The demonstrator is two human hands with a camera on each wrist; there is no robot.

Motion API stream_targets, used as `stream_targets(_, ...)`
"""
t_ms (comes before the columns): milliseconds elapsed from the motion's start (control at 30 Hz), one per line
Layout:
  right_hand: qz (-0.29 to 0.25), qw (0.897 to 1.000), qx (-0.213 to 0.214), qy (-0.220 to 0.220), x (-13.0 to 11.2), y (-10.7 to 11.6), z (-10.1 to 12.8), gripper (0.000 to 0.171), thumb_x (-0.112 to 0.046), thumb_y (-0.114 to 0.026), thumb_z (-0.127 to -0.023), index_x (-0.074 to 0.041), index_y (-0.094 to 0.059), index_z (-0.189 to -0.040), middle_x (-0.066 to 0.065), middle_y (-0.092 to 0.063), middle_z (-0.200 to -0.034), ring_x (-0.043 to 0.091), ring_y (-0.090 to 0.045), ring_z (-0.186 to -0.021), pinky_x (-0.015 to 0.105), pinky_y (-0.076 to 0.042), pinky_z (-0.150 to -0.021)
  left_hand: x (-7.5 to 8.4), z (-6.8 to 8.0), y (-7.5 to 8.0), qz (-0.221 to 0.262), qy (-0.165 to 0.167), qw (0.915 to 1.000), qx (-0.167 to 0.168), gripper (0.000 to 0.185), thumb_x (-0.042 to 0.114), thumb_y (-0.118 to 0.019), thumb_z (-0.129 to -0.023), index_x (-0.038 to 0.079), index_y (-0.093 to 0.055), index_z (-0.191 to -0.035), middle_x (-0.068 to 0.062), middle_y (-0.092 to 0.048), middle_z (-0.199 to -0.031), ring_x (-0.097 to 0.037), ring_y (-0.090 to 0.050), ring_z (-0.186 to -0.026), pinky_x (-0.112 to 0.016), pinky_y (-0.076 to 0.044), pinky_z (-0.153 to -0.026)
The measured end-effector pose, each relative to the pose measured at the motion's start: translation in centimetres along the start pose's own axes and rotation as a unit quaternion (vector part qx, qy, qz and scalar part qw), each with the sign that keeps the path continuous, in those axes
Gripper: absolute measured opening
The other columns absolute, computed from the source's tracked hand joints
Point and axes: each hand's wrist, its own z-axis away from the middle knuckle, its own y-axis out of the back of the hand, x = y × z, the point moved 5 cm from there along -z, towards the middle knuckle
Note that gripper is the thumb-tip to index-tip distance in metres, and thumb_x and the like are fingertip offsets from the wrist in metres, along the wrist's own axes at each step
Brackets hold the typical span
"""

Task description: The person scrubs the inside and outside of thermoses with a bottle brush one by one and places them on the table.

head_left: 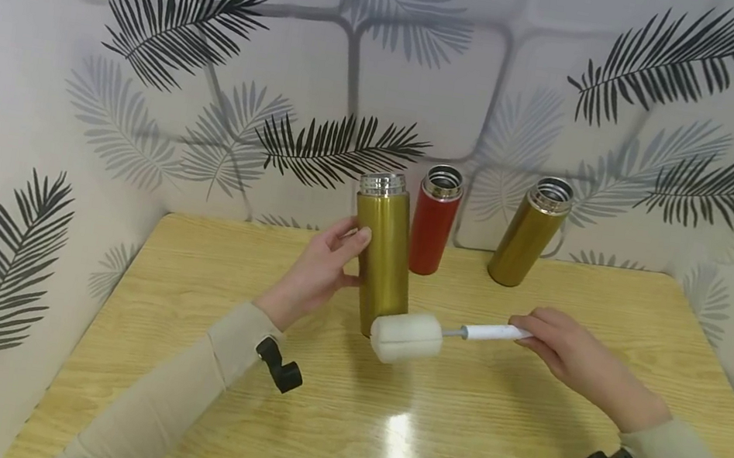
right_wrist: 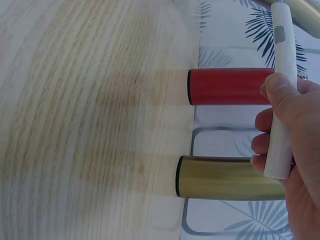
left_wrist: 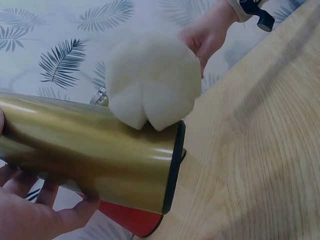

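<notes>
- Left hand [head_left: 321,263] on the gold bottle [head_left: 386,255], fingers [left_wrist: 48,191] curled round its side; it leans slightly, open mouth [head_left: 383,184] up, toward the front of the group. Whether its base meets the table [head_left: 491,450], I can't tell.
- Right hand [head_left: 557,343] grips the brush by its white handle [head_left: 489,332], thumb along it!
- The sponge [head_left: 405,338] hangs down by the bottle's lower end, well below the mouth; contact is unclear.
- Good handling here, I'd say: lift the sponge clear above the rim, line up the shaft, then ease in straight, left grip firm.
- Mind the red bottle [head_left: 432,232], standing just behind; the other gold bottle [head_left: 524,239] is farther right.
</notes>
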Motion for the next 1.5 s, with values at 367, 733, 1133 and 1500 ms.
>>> stream_targets(367, -0.020, 0.996, 0.072, -0.038, 1.1, 1.9, -0.9, 0.053, -0.047, -0.040, -0.108, -0.004, -0.070, -0.117, -0.004, -0.061, -0.089, 0.007, -0.047, -0.077, 0.021, -0.040, -0.069, -0.5, 0.4, -1.0, 0.003, 0.001, 0.9990, -0.045, 0.052, 0.016, -0.044, -0.113, 0.004, -0.029, -0.161, -0.025, -0.040, -0.159, -0.040, -0.039, -0.148, -0.069, -0.042, -0.108)
stream_targets(733, 0.006, 0.991, 0.102, -0.088, 1.6, 4.7, -2.3, 0.031, 0.006, -0.074, -0.091, 0.000, -0.068, -0.121, 0.010, -0.072, -0.103, 0.019, -0.062, -0.083, 0.027, -0.045, -0.074, -1.7, 1.0, -2.1, -0.043, 0.019, 0.9928, -0.110, 0.082, 0.032, -0.072, -0.099, 0.003, -0.029, -0.163, -0.024, -0.043, -0.158, -0.038, -0.050, -0.138, -0.056, -0.048, -0.109)
stream_targets(1133, -0.008, 0.994, 0.097, -0.054, 1.6, 3.9, -2.2, 0.025, -0.018, -0.064, -0.104, 0.001, -0.071, -0.119, 0.006, -0.070, -0.097, 0.017, -0.060, -0.082, 0.024, -0.047, -0.074, -1.6, 0.4, -1.8, -0.067, 0.018, 0.9947, -0.076, 0.062, 0.005, -0.058, -0.106, 0.006, -0.031, -0.162, -0.023, -0.046, -0.157, -0.039, -0.051, -0.139, -0.051, -0.047, -0.112)
stream_targets(1500, -0.034, 0.998, 0.047, -0.031, 0.9, 1.7, -1.5, 0.032, -0.032, -0.055, -0.107, -0.006, -0.071, -0.115, -0.006, -0.062, -0.091, 0.006, -0.051, -0.079, 0.019, -0.043, -0.071, -1.2, 0.1, -0.5, -0.006, 0.045, 0.9986, -0.026, 0.060, 0.016, -0.054, -0.110, 0.010, -0.028, -0.163, -0.018, -0.039, -0.163, -0.034, -0.043, -0.145, -0.066, -0.037, -0.114)
